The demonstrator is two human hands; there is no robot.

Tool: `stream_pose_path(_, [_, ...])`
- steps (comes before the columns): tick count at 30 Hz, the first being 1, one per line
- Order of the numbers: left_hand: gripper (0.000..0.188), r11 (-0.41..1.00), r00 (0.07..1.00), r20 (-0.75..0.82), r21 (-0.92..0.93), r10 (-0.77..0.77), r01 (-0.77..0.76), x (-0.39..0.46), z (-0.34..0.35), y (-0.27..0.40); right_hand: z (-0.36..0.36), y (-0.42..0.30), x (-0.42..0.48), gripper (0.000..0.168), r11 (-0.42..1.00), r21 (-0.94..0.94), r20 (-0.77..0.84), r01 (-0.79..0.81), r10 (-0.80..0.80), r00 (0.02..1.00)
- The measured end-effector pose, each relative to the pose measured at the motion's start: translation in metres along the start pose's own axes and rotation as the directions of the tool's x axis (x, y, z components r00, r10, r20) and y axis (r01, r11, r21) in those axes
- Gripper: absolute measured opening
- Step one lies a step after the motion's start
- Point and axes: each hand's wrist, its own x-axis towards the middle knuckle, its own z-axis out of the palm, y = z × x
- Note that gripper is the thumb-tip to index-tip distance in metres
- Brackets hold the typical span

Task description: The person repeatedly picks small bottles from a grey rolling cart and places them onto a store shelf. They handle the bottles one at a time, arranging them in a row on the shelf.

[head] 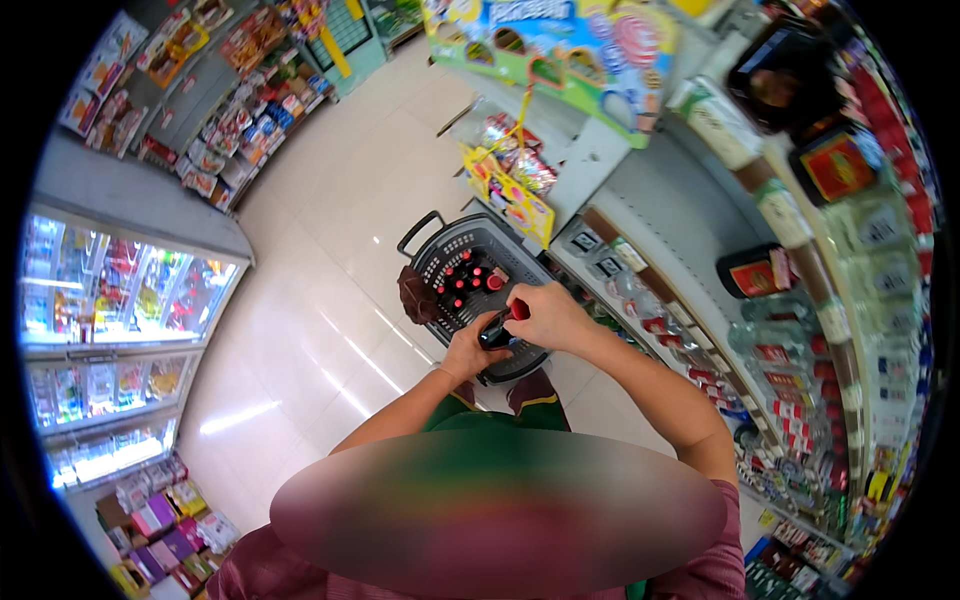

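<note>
A dark bottle point(493, 334) is gripped in my left hand point(469, 351), over the near end of a grey plastic shopping basket point(517, 366). My right hand point(553, 318) closes its fingers around a small red item point(519, 309) beside the bottle's upper end. Whether that red item is joined to the bottle is hidden by my fingers. Inside the basket stand several dark bottles with red caps point(459, 281), and one wider red cap point(494, 281) sits closer to my right hand. A crumpled brown cloth point(417, 295) hangs over the basket's left rim.
Right of me runs a shelf unit point(667, 217) with clear bottles point(772, 334) and dark bottles with red labels point(752, 271). A colourful cardboard display point(555, 52) rises ahead. Glass-fronted lit coolers point(127, 285) line the left, across the tiled floor point(300, 300).
</note>
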Motion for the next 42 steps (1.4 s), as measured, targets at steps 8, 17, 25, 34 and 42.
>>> stream_pose_path(8, [0.055,0.98,0.974,0.115,-0.05,0.195,-0.19,-0.003,-0.001,0.115,-0.101,-0.067,-0.054,0.034,0.984,-0.124,-0.081,-0.125,0.115,0.99])
stream_pose_path(17, [0.055,0.948,0.893,0.318,-0.099,0.317,-0.302,0.021,0.047,0.194,-0.127,-0.022,-0.126,0.04,0.998,0.034,-0.443,0.052,-0.031,0.896])
stream_pose_path(25, [0.057,0.854,0.738,0.443,-0.155,0.51,-0.497,0.061,0.091,0.25,-0.162,-0.023,-0.173,0.027,1.0,0.001,-0.695,0.008,-0.005,0.719])
stream_pose_path(34, [0.061,0.591,0.496,0.502,-0.036,0.708,-0.806,0.114,0.139,0.301,-0.181,0.001,-0.202,0.028,0.968,-0.186,-0.856,-0.167,-0.076,0.511])
stream_pose_path(42, [0.065,0.706,0.555,0.578,-0.052,0.598,-0.706,0.143,0.183,0.299,-0.189,0.04,-0.209,0.028,0.956,-0.111,-0.913,-0.27,0.009,0.407])
